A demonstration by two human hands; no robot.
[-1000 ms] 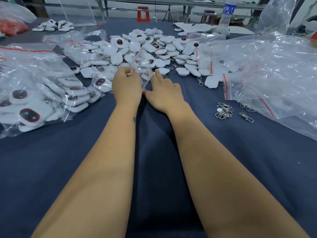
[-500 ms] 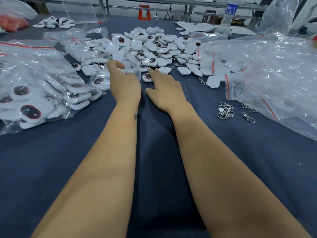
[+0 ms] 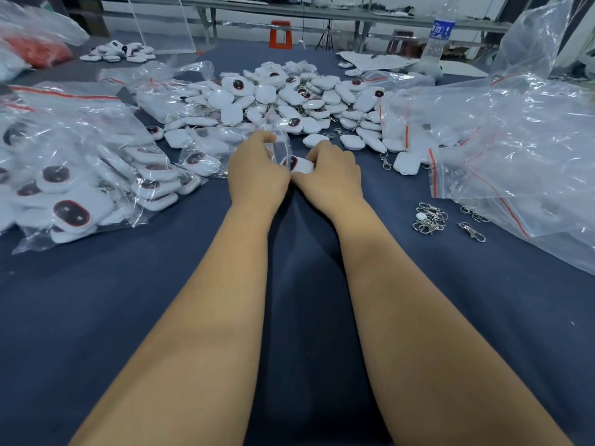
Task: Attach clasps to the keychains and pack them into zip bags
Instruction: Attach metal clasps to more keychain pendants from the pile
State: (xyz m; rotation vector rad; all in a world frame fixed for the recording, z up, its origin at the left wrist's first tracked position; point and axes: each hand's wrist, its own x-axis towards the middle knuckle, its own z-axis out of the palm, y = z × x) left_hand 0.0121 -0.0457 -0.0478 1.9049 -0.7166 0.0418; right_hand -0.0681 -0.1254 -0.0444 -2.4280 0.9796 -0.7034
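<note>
**Desk:** What do you have in front of you?

**Me:** I see both arms stretched out over the dark blue table. My left hand has its fingers curled round a small clear zip bag, pinching the plastic near its top. My right hand is curled round one white keychain, gripping it with the fingertips. Its dark oval face with the red rim points toward the bag.

**Desk:** Is the keychain inside the bag?

**Me:** I cannot tell. It sits right at the bag, between the two hands, touching or nearly touching the plastic, but the film is too clear and crumpled for me to read where the mouth is.

**Desk:** And the rest of the stock?

**Me:** Just beyond my hands lies the loose pile of keychains, white ones, some face up. To my left is a big filled bag of them, with a red zip line along its top. To my right lies a heap of clear bags, red-striped too. Near my right forearm, on the bare cloth, is a small cluster of metal clasps, with a single clasp just beside it. A water bottle stands at the far edge.
</note>
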